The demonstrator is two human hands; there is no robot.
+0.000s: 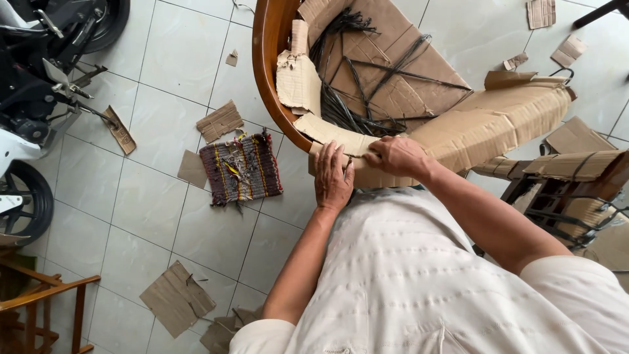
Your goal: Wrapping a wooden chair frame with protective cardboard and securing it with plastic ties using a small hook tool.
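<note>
Pressing flat, the left hand [332, 176] lies with fingers together on the cardboard strip [367, 172] at frame centre, while the right hand [395, 156] curls its fingers over the strip's top edge against the curved wooden frame [268, 78]. Judgement: the torn cardboard could rip further or slide off the rim if grip loosens. Black strands [357, 98] tangle above. The fingertips' hold underneath is hidden; a woven mat [240, 168] lies left on the tiled floor [131, 196].

Motorcycle [39, 85] cropped at left edge
</note>
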